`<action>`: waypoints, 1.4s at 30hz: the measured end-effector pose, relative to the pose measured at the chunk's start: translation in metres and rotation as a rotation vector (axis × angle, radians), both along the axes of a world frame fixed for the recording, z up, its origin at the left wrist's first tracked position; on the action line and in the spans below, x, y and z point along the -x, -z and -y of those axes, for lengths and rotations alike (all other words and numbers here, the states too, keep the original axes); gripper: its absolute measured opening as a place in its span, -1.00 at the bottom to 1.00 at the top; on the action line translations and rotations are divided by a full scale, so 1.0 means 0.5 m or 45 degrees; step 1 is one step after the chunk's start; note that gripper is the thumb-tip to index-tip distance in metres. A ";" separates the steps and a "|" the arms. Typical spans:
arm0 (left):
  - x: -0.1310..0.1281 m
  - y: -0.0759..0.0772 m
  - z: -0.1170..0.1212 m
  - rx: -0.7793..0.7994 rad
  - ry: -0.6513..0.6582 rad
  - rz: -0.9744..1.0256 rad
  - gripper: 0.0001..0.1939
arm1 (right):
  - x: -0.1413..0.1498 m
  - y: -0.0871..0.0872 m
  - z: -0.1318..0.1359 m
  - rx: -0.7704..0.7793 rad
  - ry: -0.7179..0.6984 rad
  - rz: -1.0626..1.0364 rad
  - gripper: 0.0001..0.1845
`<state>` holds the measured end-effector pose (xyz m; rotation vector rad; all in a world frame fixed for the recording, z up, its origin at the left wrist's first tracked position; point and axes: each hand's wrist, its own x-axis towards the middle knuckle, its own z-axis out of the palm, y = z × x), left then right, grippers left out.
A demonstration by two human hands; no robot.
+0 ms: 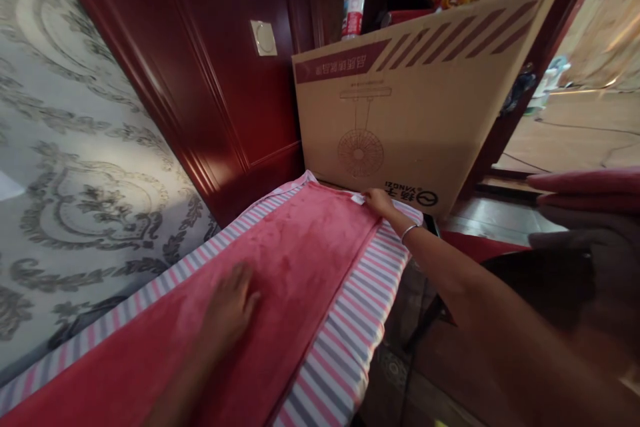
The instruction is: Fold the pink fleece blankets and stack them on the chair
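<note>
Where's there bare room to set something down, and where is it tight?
Free: the middle of the red cloth, between left hand and right hand; also the striped cover along the cloth's right edge. Crowded: the far end, where the right hand and cloth come close to the carton.

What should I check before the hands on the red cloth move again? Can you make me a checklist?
1. Left hand resting on the red cloth: ok, fingers spread, palm down.
2. Right hand at the cloth's far edge: ok, fingers pinching there; how firmly, cannot tell.
3. Red cloth spread out: ok, mostly flat, with darker patches.
4. Striped cloth showing along both long sides: ok.
5. Cardboard box not touching the cloth: cannot tell, they look very close.
6. Bottle upright: ok.
</note>
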<state>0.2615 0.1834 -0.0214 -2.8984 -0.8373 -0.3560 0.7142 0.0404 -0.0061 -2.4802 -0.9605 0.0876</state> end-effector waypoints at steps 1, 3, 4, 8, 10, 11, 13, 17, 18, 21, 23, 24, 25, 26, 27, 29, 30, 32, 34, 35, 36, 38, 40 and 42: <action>-0.011 0.007 0.034 0.036 0.100 0.010 -0.46 | -0.003 0.005 0.011 0.035 0.056 -0.004 -0.67; -0.040 0.025 0.102 0.073 0.276 0.042 -0.52 | -0.005 0.015 0.029 0.096 0.139 -0.019 -0.64; -0.058 0.033 0.133 0.081 0.345 0.066 -0.54 | -0.005 0.019 0.034 0.115 0.165 -0.022 -0.61; -0.141 0.056 0.211 0.073 0.390 0.119 -0.64 | 0.005 0.031 0.035 0.131 0.188 -0.002 -0.59; -0.176 0.061 0.221 0.037 0.337 0.116 -0.69 | 0.006 0.033 0.031 0.126 0.179 0.012 -0.59; -0.190 0.062 0.221 0.020 0.327 0.109 -0.70 | 0.005 0.034 0.030 0.125 0.177 0.018 -0.58; -0.206 0.061 0.220 0.004 0.342 0.090 -0.72 | 0.001 0.037 0.031 0.122 0.177 0.028 -0.57; -0.213 0.044 0.228 0.034 0.380 -0.006 -0.73 | -0.012 0.047 0.045 0.102 0.198 0.043 -0.59; -0.213 0.040 0.232 0.046 0.382 -0.040 -0.73 | -0.015 0.050 0.050 0.097 0.204 0.044 -0.60; -0.214 0.034 0.242 0.071 0.397 -0.128 -0.70 | -0.022 0.056 0.062 0.099 0.202 0.031 -0.63; -0.213 0.034 0.238 0.090 0.418 -0.118 -0.71 | -0.027 0.054 0.062 0.113 0.192 0.008 -0.65; -0.213 0.033 0.232 0.117 0.440 -0.083 -0.75 | -0.029 0.052 0.060 0.123 0.188 -0.006 -0.64; -0.212 0.031 0.225 0.155 0.460 -0.031 -0.79 | -0.031 0.050 0.056 0.133 0.185 -0.018 -0.62; -0.213 0.028 0.216 0.195 0.472 0.040 -0.82 | -0.032 0.047 0.052 0.140 0.183 -0.026 -0.59; -0.215 0.025 0.208 0.227 0.472 0.119 -0.83 | -0.032 0.045 0.049 0.145 0.179 -0.030 -0.57; -0.225 0.014 0.199 0.250 0.449 0.243 -0.81 | -0.031 0.044 0.047 0.142 0.163 -0.024 -0.55; -0.234 0.009 0.199 0.244 0.439 0.262 -0.80 | -0.030 0.045 0.049 0.134 0.152 -0.017 -0.56; -0.259 0.001 0.208 0.234 0.449 0.204 -0.74 | -0.029 0.050 0.056 0.108 0.125 -0.001 -0.61; -0.292 -0.002 0.225 0.240 0.465 0.096 -0.68 | -0.030 0.055 0.065 0.079 0.102 0.005 -0.66; -0.308 -0.001 0.232 0.238 0.460 0.053 -0.67 | -0.032 0.057 0.068 0.067 0.094 0.005 -0.67; -0.324 0.001 0.238 0.227 0.446 0.026 -0.67 | -0.034 0.058 0.069 0.056 0.089 0.005 -0.69; -0.350 0.008 0.242 0.191 0.406 -0.002 -0.69 | -0.039 0.055 0.066 0.038 0.085 0.000 -0.71; -0.368 0.014 0.238 0.171 0.363 -0.010 -0.74 | -0.046 0.047 0.056 0.008 0.065 0.001 -0.74; -0.379 0.019 0.232 0.184 0.330 0.010 -0.80 | -0.053 0.038 0.043 -0.052 0.027 0.022 -0.73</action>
